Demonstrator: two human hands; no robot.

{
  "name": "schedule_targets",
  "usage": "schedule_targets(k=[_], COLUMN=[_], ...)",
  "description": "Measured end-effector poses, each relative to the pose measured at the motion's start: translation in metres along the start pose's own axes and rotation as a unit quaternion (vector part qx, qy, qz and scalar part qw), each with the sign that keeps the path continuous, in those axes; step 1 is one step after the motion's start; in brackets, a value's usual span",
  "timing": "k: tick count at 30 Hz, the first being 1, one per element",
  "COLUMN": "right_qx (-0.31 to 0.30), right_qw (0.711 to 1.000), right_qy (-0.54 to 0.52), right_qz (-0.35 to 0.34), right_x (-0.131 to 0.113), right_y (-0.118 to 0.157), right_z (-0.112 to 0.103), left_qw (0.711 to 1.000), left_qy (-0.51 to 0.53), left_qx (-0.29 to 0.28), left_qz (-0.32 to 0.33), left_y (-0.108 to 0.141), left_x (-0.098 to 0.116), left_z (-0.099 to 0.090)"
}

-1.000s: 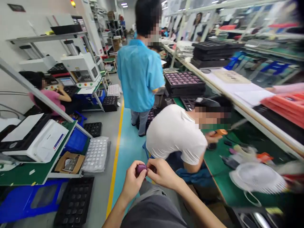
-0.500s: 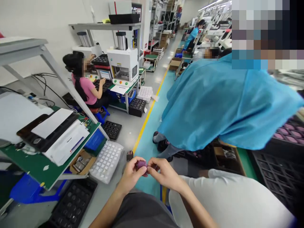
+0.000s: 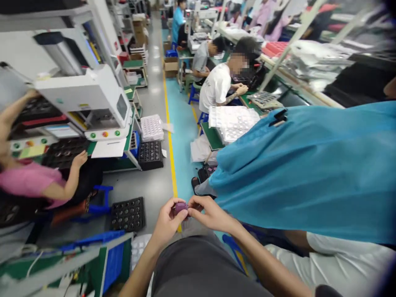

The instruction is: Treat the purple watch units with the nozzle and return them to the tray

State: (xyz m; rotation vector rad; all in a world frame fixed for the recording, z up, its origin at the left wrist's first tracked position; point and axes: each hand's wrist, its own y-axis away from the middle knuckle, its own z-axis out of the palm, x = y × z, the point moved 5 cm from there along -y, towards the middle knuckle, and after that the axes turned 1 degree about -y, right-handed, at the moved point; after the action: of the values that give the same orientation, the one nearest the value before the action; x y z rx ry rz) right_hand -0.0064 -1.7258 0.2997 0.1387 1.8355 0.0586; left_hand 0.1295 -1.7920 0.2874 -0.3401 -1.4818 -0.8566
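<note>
While facing along blue floor (image 3: 182, 165), held small purple case (image 3: 181, 207) in left hand (image 3: 168, 221), pinched at its edge with right hand (image 3: 208, 215).

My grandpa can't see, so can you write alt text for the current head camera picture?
A person's left hand holds a small purple part while the right hand pinches at its end, over a workshop aisle with a yellow floor line. A co-worker in blue is at right; another in pink sits by a white machine at left.
</note>
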Motion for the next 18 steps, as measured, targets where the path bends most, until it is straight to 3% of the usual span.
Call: schedule_targets(k=[3,6,11,14,18], right_qx=[0.059,0.138,0.328,0.371,0.392], right_qw=[0.998,0.989,0.937,0.917,0.907], right_qy=[-0.022,-0.033,-0.103,-0.127,-0.137], right_qz=[0.016,0.034,0.07,0.08,0.076], right_x=[0.012,0.039,0.088,0.097,0.091], right_y=[-0.063,-0.122,-0.214,-0.265,-0.318], right_z=[-0.028,-0.064,-0.133,-0.16,-0.191], left_qw=[0.999,0.996,0.991,0.991,0.994], left_qy=[-0.026,-0.039,-0.067,-0.075,-0.062], left_qx=[-0.035,-0.064,-0.084,-0.082,-0.067], left_qz=[-0.013,-0.043,-0.074,-0.072,-0.061], left_y=[-0.082,-0.171,-0.318,-0.386,-0.452], left_x=[0.017,0.026,0.058,0.09,0.127], left_z=[-0.023,-0.03,-0.031,-0.039,-0.056])
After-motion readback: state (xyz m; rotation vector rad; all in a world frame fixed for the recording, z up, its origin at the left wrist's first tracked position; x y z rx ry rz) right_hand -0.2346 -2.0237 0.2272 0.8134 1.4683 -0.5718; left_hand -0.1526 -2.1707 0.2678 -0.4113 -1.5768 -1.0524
